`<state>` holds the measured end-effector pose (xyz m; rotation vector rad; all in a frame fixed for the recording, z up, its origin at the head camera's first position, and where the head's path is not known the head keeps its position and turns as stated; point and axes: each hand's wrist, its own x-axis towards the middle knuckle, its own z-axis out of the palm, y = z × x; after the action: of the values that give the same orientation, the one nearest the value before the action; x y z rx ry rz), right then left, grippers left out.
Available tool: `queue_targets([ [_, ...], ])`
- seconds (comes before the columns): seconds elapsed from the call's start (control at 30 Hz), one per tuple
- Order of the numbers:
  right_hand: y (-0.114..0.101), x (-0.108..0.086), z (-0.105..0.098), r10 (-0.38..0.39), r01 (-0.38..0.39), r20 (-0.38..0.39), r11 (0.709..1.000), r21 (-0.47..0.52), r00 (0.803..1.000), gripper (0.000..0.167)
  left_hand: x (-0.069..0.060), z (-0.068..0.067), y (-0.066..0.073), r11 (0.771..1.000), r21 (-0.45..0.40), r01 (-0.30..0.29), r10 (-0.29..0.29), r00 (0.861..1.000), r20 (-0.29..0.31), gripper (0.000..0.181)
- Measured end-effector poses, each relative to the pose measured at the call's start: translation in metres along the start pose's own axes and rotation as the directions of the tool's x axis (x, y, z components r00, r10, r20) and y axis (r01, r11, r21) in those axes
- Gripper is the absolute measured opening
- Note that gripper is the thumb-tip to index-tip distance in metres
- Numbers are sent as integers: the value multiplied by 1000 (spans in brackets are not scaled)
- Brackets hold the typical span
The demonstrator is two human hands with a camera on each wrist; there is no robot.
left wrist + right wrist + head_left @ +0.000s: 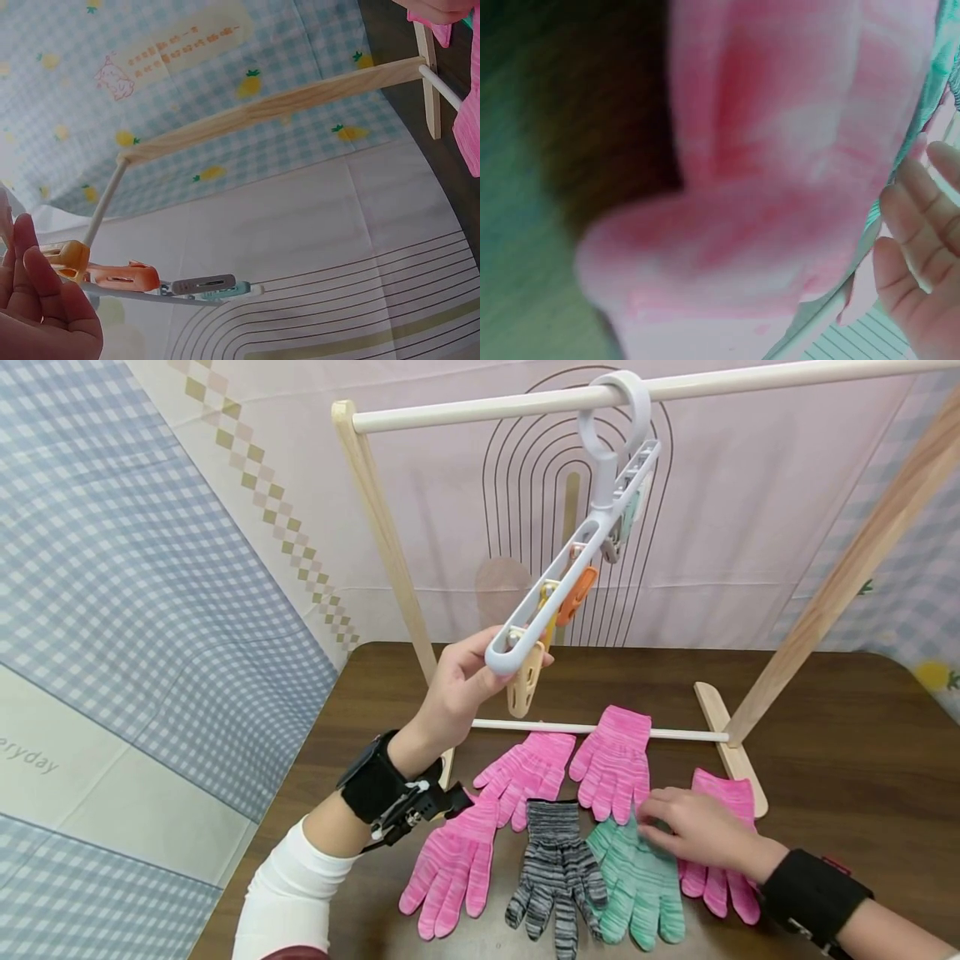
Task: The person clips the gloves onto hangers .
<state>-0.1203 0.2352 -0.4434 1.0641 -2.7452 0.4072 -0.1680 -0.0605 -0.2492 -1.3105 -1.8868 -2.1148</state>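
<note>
A pale blue-white hanger (555, 577) hooks over the rack's top bar, tilted toward the camera, with several coloured clips on it. The left hand (457, 693) holds the hanger's near end by the cream clip (527, 681); its fingers also show beside the yellow clip (66, 256) in the left wrist view. The right hand (701, 831), fingers loosely bent with nothing gripped, is over the teal glove (637, 885) and the right-hand pink glove (723, 793). In the right wrist view a pink glove (780, 165) looms beside the right hand (922, 262); whether they touch cannot be told.
More pink gloves (615, 760) lie near the rack's white lower bar (682, 735), with another pink glove (453, 868) at the left. A grey-black striped glove (557, 868) lies between. The rack's wooden right leg (840, 577) slants up from its foot on the brown table (847, 760).
</note>
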Motion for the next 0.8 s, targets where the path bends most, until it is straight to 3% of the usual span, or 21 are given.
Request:
queue_targets([
  [0.3, -9, 1, -5, 90, -88, 106, 996, -23, 990, 21, -1, 2, 3, 1000, -27, 6, -6, 1000, -6, 86],
  [0.8, -25, 7, -10, 204, -193, 226, 979, -69, 952, 27, -2, 3, 5, 999, -14, 29, -30, 999, -32, 86],
])
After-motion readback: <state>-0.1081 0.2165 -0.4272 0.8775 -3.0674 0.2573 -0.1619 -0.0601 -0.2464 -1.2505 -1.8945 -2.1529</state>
